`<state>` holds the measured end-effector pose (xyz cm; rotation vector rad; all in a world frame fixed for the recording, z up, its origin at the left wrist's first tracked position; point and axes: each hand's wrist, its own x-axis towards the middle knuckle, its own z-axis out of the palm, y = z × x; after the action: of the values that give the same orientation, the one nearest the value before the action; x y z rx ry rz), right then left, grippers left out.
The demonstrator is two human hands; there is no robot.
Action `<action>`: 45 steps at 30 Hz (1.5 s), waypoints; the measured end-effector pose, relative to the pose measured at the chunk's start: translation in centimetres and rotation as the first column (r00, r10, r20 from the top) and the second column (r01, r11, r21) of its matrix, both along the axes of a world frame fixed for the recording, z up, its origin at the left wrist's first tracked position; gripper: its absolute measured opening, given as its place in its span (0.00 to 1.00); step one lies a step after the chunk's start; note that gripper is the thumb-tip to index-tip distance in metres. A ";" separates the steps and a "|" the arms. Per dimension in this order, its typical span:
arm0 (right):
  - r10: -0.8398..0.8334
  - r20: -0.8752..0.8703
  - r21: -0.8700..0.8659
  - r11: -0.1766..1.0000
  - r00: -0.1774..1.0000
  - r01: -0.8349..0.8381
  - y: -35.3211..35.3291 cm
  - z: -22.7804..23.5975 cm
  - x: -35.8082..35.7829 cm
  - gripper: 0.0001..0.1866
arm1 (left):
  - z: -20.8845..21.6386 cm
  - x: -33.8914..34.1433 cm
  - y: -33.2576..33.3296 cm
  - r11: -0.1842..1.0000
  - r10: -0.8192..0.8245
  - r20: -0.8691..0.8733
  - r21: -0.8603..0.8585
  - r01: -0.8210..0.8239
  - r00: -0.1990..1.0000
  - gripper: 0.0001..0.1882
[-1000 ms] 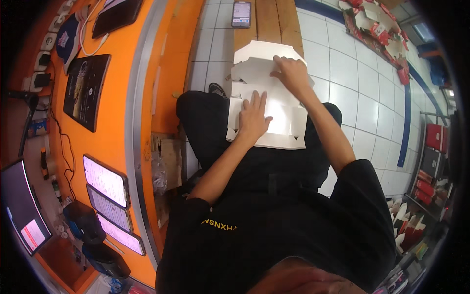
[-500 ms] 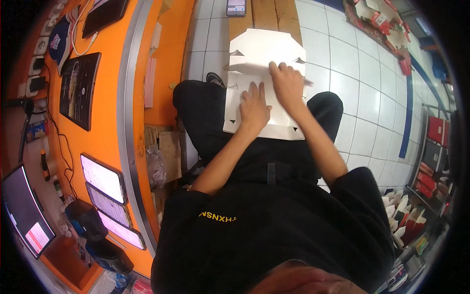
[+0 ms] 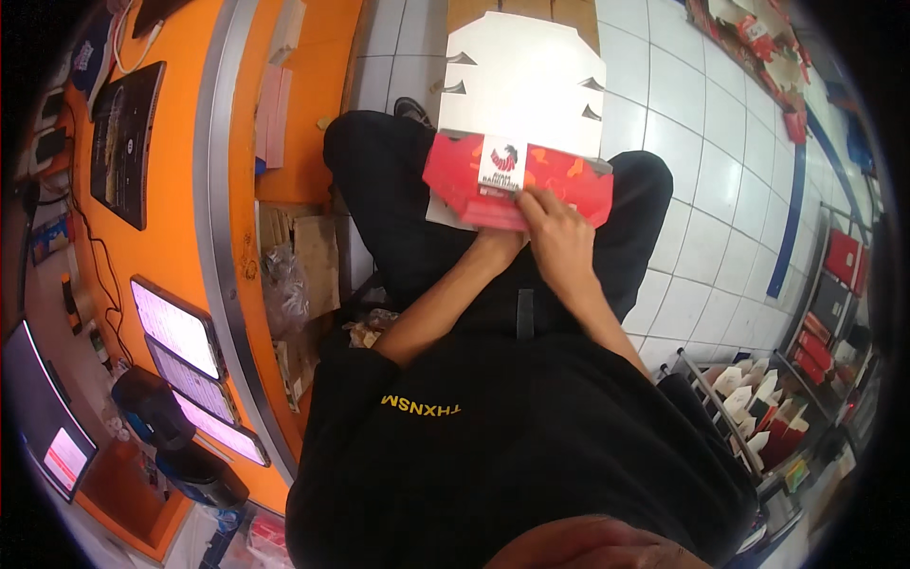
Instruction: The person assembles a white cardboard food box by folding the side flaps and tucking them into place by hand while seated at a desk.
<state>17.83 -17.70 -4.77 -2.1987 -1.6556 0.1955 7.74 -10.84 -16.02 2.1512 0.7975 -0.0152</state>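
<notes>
A flat cardboard carton (image 3: 521, 90) lies between my knees, its white inner face up, with dark slots along both sides. Its near part shows a red printed panel (image 3: 453, 171), folded up and over, with a white patch in the middle. At the near edge of this panel my right hand (image 3: 561, 235) has its fingers closed on the cardboard, close to the white patch. My left hand (image 3: 502, 244) reaches under the red panel. Only its wrist and back show, and its fingers are hidden.
The carton rests on a wooden bench (image 3: 569, 11). To the left stands an orange counter (image 3: 194, 242) with a tablet (image 3: 128, 147) and several phones (image 3: 175, 327). A rack of folded cartons (image 3: 758, 403) is at the right, beside white floor tiles (image 3: 701, 228).
The carton's near part has been folded over, so its red outside now shows. My right hand moved nearer to me, and my left hand went from the white surface to under the panel.
</notes>
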 end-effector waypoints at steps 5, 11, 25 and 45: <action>0.003 -0.006 -0.044 0.999 1.000 -0.003 1.1 1.2 1.2 0.16 | 0.6 0.7 0.1 0.974 0.041 -0.009 0.224 -0.038 0.999 0.32; 0.040 0.181 0.088 0.994 0.983 -0.057 11.3 1.3 11.6 0.04 | 3.3 1.8 3.0 0.876 0.100 -0.018 0.475 -0.080 0.995 0.38; -0.653 -0.224 -0.273 0.754 0.723 0.597 1.0 -6.7 6.7 0.43 | 3.6 -2.4 5.7 0.768 0.519 0.007 0.436 -0.470 0.855 0.44; -0.636 -0.497 -0.162 0.737 0.591 0.656 -0.3 -3.6 8.5 0.17 | 7.3 -3.8 9.5 0.756 0.621 0.317 -0.483 -0.442 0.717 0.31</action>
<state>26.36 -17.99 -8.40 -2.2805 -0.4922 0.4975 3.94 -1.30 -8.70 1.3968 1.0141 0.5920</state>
